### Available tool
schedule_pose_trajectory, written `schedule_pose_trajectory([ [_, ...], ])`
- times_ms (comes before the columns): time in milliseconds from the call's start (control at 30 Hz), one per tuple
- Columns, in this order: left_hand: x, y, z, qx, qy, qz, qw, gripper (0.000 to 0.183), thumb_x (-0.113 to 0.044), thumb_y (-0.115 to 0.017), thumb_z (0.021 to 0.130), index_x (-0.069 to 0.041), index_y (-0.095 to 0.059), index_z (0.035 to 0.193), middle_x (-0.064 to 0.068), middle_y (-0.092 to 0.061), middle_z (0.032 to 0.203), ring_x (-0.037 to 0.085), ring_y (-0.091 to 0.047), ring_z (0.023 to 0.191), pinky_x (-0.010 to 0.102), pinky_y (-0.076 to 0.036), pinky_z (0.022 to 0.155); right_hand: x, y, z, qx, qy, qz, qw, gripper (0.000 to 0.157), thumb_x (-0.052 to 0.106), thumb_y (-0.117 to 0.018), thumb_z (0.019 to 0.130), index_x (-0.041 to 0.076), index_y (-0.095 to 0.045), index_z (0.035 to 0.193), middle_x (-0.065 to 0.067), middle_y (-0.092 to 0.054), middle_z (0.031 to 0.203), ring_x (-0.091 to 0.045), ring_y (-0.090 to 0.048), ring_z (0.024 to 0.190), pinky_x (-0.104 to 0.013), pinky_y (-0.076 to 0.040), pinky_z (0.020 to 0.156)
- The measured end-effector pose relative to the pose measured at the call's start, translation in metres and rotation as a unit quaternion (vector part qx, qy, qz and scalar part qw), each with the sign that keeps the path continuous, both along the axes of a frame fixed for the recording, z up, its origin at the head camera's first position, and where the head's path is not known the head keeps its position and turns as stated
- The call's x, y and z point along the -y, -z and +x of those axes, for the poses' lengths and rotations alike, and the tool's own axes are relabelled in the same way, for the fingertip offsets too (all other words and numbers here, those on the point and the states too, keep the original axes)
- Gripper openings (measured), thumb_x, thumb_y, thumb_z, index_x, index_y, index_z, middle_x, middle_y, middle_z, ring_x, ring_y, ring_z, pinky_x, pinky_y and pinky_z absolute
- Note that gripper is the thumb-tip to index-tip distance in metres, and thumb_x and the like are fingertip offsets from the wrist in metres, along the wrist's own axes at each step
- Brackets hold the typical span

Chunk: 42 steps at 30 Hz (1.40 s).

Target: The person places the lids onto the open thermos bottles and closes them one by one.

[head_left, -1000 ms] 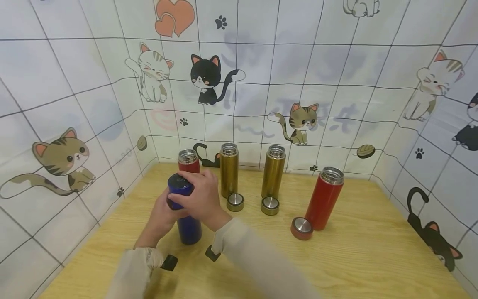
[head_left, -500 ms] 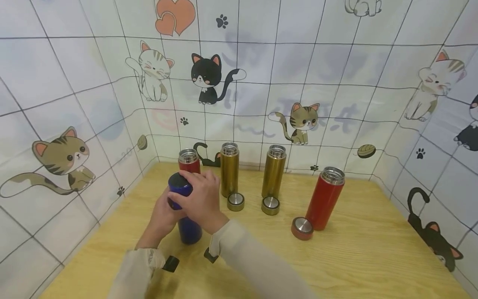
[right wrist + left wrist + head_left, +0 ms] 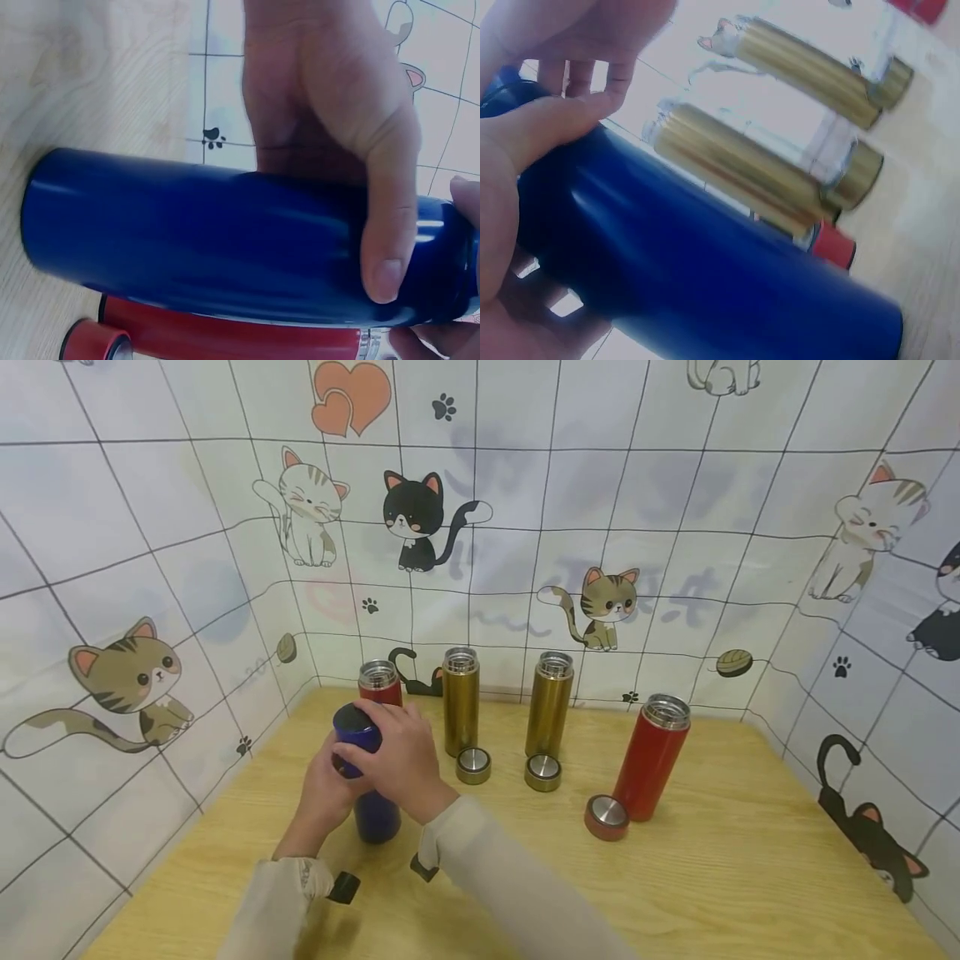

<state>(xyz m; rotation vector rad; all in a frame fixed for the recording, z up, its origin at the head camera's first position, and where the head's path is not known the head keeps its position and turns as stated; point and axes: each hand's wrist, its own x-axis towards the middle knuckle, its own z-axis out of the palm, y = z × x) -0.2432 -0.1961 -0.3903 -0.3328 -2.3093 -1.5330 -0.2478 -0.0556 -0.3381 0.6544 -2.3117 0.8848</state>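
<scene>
Here the blue flask (image 3: 372,777) stands near the table's (image 3: 712,877) left wall, bare wood to its right; left hand (image 3: 324,789) grips its body, right hand (image 3: 401,760) curls round its cap.

A pale wooden table (image 3: 720,877) carries a blue metal flask (image 3: 375,810) near its left edge, two red flasks (image 3: 651,760), two gold ones (image 3: 460,702) toward the back edge, and three loose round caps (image 3: 607,817) beside them.
</scene>
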Motion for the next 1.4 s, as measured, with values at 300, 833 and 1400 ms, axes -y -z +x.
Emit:
schedule_pose_trajectory([
  [300, 0.003, 0.004, -0.006, 0.014, 0.017, 0.007, 0.9997, 0.085, -0.01, -0.081, 0.077, -0.009, -0.033, 0.147, 0.021, -0.049, 0.137, 0.041, -0.047, 0.126, 0.06, -0.041, 0.097, -0.003, 0.001, -0.003, 0.096, -0.035, -0.026, 0.994, 0.079, 0.053, -0.067, 0.086, 0.027, -0.033, 0.153, 0.003, -0.054, 0.139, -0.02, -0.051, 0.119, -0.043, -0.05, 0.091],
  [833, 0.014, 0.006, -0.013, 0.04, -0.026, 0.015, 0.9988, 0.095, -0.035, -0.082, 0.079, -0.011, -0.025, 0.151, 0.02, -0.045, 0.141, 0.041, -0.046, 0.126, 0.06, -0.037, 0.102, -0.025, 0.039, -0.018, 0.088, -0.085, -0.07, 0.99, 0.068, 0.048, -0.054, 0.097, 0.013, -0.032, 0.151, -0.006, -0.057, 0.13, -0.02, -0.057, 0.114, -0.032, -0.052, 0.088],
  [1400, 0.017, 0.01, -0.022, 0.02, -0.056, 0.04, 0.9974, 0.089, -0.022, -0.082, 0.08, -0.01, -0.028, 0.15, 0.02, -0.046, 0.14, 0.039, -0.047, 0.125, 0.058, -0.038, 0.102, -0.036, 0.067, -0.034, 0.177, -0.019, -0.008, 0.984, 0.061, 0.044, -0.061, 0.095, 0.013, -0.045, 0.145, -0.003, -0.052, 0.14, -0.023, -0.045, 0.129, -0.044, -0.04, 0.104],
])
